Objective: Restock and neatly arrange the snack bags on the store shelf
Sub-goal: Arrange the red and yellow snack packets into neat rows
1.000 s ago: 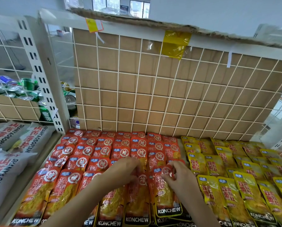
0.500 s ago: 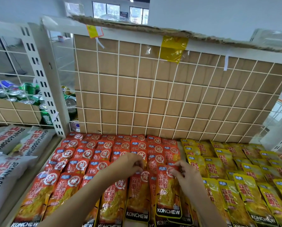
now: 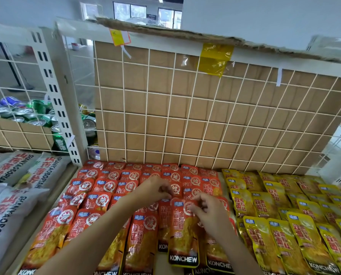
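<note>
Right hand: thumb and fingers pinch the top edge of a red KONCHEW bag. The bag lies on top of the red snack-bag rows in front of the wire-grid back panel, its top end toward the panel. Left hand: fingers curled over bag tops one row closer to the panel; pinching or only touching, cannot tell. Yellow snack bags lie in front of the panel's right part. Grey SHANYAOBOPIAN bags lie past its left end.
</note>
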A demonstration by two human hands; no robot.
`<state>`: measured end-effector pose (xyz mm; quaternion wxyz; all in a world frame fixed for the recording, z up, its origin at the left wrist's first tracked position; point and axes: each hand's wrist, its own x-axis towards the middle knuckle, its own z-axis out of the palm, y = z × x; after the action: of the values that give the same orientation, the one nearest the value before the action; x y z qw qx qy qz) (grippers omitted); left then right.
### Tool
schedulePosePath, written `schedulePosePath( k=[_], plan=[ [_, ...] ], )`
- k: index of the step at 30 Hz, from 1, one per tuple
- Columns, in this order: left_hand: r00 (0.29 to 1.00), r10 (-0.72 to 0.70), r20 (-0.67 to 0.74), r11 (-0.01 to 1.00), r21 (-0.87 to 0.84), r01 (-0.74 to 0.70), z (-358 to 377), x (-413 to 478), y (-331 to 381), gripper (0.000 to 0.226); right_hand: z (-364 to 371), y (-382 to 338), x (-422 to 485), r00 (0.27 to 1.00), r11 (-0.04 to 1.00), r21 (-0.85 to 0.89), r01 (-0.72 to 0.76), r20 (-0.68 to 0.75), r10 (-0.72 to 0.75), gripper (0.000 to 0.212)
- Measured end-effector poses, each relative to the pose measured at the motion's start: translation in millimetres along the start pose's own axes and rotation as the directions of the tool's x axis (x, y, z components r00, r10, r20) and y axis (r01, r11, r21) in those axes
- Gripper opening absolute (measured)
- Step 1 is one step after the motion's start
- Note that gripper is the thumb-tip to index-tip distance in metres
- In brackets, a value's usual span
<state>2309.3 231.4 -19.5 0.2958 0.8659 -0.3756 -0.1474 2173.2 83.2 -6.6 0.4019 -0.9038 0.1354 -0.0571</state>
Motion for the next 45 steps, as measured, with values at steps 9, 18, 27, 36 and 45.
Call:
schedulePosePath(
  k=[9,18,27,36,45],
  plan=[
    [0.999,0.036,0.031,0.999,0.013,-0.037,2,6,-1,0.014,24,-15,-7,0.994,0.978,-0.191,0.081,0.091,-0.064,0.011],
    [0.998,0.063,0.027,0.998,0.021,-0.064,4,6,-1,0.015,19,-12,-3,0.99,0.974,-0.21,0.083,0.131,-0.056,0.012],
    [0.996,0.089,0.005,0.995,0.035,-0.089,4,6,-2,0.016,20,-11,1,0.985,0.97,-0.226,0.088,0.165,-0.051,0.013],
    [0.96,0.081,-0.268,0.996,0.055,-0.069,3,-27,-12,0.018,22,-4,-1,0.987,0.974,-0.211,0.082,0.153,-0.05,0.023],
    [0.977,-0.009,-0.214,0.951,0.301,0.075,27,-91,-4,0.06,26,0,-1,0.989,0.981,-0.182,0.061,0.147,-0.034,0.024]
  ],
)
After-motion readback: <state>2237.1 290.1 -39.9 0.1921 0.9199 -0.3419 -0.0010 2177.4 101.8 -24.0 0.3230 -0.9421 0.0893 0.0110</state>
